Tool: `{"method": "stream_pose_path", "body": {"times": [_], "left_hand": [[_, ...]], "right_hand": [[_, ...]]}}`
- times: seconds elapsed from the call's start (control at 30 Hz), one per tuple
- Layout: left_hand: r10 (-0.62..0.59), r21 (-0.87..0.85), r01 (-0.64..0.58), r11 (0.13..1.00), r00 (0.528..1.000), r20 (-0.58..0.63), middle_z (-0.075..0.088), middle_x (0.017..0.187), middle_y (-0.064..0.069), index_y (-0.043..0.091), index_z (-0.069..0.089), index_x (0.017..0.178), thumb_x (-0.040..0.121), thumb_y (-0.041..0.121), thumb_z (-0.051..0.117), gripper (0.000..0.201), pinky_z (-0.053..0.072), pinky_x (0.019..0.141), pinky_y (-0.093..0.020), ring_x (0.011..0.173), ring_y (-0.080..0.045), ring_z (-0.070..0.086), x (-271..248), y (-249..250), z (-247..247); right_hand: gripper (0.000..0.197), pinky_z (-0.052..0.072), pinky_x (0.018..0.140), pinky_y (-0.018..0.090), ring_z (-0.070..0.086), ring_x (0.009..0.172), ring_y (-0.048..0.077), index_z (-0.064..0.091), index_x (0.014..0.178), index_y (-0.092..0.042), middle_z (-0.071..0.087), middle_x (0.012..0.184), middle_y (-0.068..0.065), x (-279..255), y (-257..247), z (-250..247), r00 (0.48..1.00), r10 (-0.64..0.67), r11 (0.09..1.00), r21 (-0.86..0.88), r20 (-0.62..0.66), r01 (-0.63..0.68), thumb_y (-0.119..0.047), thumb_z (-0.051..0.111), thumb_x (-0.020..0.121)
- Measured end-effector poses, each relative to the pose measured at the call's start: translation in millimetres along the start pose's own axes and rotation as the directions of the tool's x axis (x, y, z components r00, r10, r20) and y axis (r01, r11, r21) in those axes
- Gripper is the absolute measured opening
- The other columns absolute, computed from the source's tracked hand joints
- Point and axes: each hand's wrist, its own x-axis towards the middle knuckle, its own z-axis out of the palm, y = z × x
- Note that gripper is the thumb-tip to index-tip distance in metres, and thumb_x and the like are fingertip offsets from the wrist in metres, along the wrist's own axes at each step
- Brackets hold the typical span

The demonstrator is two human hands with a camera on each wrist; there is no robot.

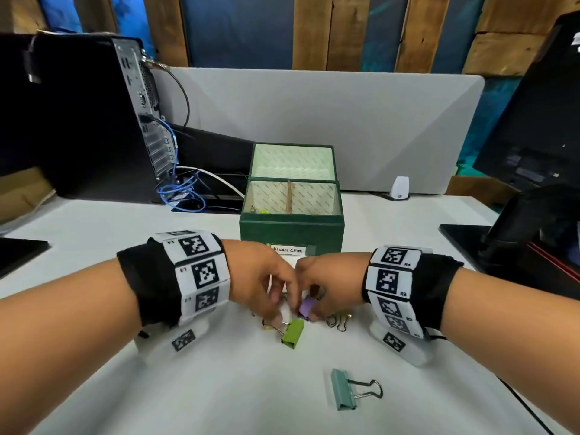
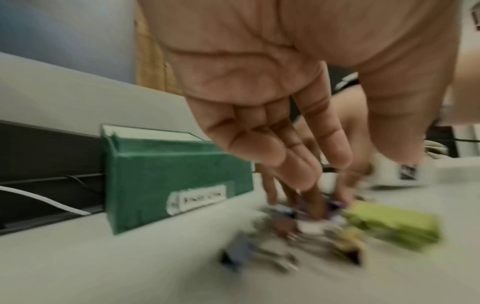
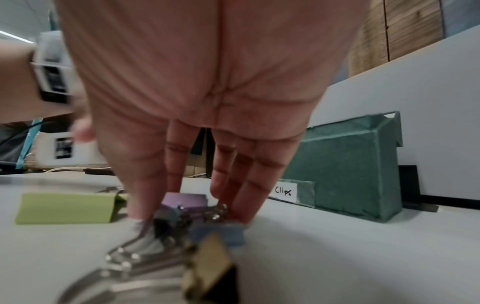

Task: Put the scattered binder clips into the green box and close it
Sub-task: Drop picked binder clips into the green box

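The green box [image 1: 290,229] stands open at mid-table, its lid upright behind it and a "Binder Clips" label on the front; a few clips lie in its left compartment. Just in front of the box is a pile of binder clips. My left hand [image 1: 279,304] reaches down into the pile with straight fingers [image 2: 301,174]; this view is blurred. My right hand [image 1: 314,310] pinches small clips between thumb and fingers [image 3: 235,205], with the purple clip [image 1: 306,306] among them. A lime clip [image 1: 293,334] lies nearer me. A teal clip [image 1: 343,389] lies alone, closest to me.
A computer tower [image 1: 94,120] with blue cables [image 1: 185,191] stands at the back left. A monitor [image 1: 533,136] on its stand fills the right side. A grey divider [image 1: 314,114] runs behind the box, with a small white device [image 1: 400,188] at its foot.
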Motion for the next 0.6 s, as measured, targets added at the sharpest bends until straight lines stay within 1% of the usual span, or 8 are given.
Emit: {"method": "stream_pose_path", "body": {"times": [0.1,0.17,0.23,0.3,0.37,0.43,0.53,0.6], "left_hand": [[-0.001,0.121,-0.005,0.993,0.999,0.049,0.064,0.105,0.007,0.039,0.063,0.11,0.072,0.037,0.074,0.04,0.047,0.079,-0.02,0.08,-0.007,0.055,6,7,14],[-0.014,0.213,0.002,0.977,0.998,0.053,0.061,0.11,0.007,0.041,0.059,0.116,0.072,0.04,0.073,0.046,0.048,0.086,-0.024,0.09,-0.011,0.057,11,9,21],[-0.046,0.272,0.029,0.962,0.997,0.056,0.06,0.112,0.007,0.04,0.056,0.118,0.072,0.044,0.071,0.049,0.049,0.091,-0.031,0.098,-0.014,0.059,14,10,25],[-0.063,0.294,0.045,0.955,0.997,0.05,0.06,0.11,0.008,0.038,0.056,0.119,0.071,0.046,0.071,0.05,0.049,0.091,-0.032,0.099,-0.015,0.059,17,10,28],[-0.062,0.289,0.049,0.956,0.997,0.035,0.06,0.109,0.009,0.036,0.057,0.116,0.071,0.047,0.071,0.048,0.05,0.089,-0.03,0.096,-0.014,0.058,19,10,29],[-0.058,0.274,0.048,0.961,0.998,0.026,0.061,0.107,0.009,0.033,0.058,0.112,0.072,0.045,0.071,0.044,0.05,0.086,-0.029,0.092,-0.013,0.057,20,8,29],[-0.056,0.208,0.055,0.977,0.998,-0.004,0.061,0.1,0.009,0.03,0.058,0.106,0.072,0.043,0.072,0.039,0.05,0.084,-0.029,0.089,-0.014,0.058,17,3,25],[-0.049,0.139,0.055,0.989,0.998,-0.051,0.059,0.093,0.013,0.032,0.058,0.101,0.072,0.039,0.073,0.034,0.051,0.085,-0.029,0.09,-0.014,0.06,11,-2,18]], "right_hand": [[0.04,0.045,0.082,0.028,0.056,0.104,0.019,0.059,0.12,-0.02,0.053,0.12,0.003,-1,1,1,0.999,0.038,0.999,0.027,-0.023,-0.037,-0.03,0.068,0.082],[0.036,0.045,0.077,0.027,0.057,0.098,0.019,0.06,0.114,-0.019,0.059,0.112,0.0,-3,4,1,0.998,0.057,0.996,0.065,-0.015,-0.056,-0.028,0.069,0.08],[0.027,0.042,0.065,0.022,0.055,0.085,0.015,0.06,0.103,-0.019,0.061,0.093,-0.007,-4,7,2,0.997,0.072,0.992,0.105,-0.006,-0.071,-0.027,0.07,0.079],[0.021,0.038,0.059,0.018,0.05,0.074,0.012,0.056,0.092,-0.023,0.053,0.075,-0.013,-5,10,3,0.995,0.094,0.986,0.14,-0.01,-0.092,-0.025,0.072,0.078],[0.024,0.039,0.06,0.021,0.049,0.068,0.01,0.053,0.089,-0.025,0.053,0.075,-0.011,-4,13,4,0.993,0.116,0.977,0.184,-0.012,-0.112,-0.026,0.073,0.076],[0.028,0.041,0.064,0.024,0.049,0.067,0.009,0.054,0.094,-0.026,0.055,0.078,-0.009,-3,15,5,0.991,0.131,0.967,0.221,-0.004,-0.127,-0.028,0.074,0.075],[0.029,0.041,0.063,0.023,0.049,0.061,0.005,0.059,0.1,-0.024,0.053,0.073,-0.01,-2,21,4,0.989,0.146,0.952,0.272,-0.001,-0.14,-0.026,0.074,0.076],[0.024,0.045,0.066,0.023,0.053,0.06,0.006,0.061,0.097,-0.023,0.055,0.076,-0.008,-1,25,2,0.988,0.15,0.933,0.334,-0.024,-0.133,-0.021,0.074,0.077]]}}
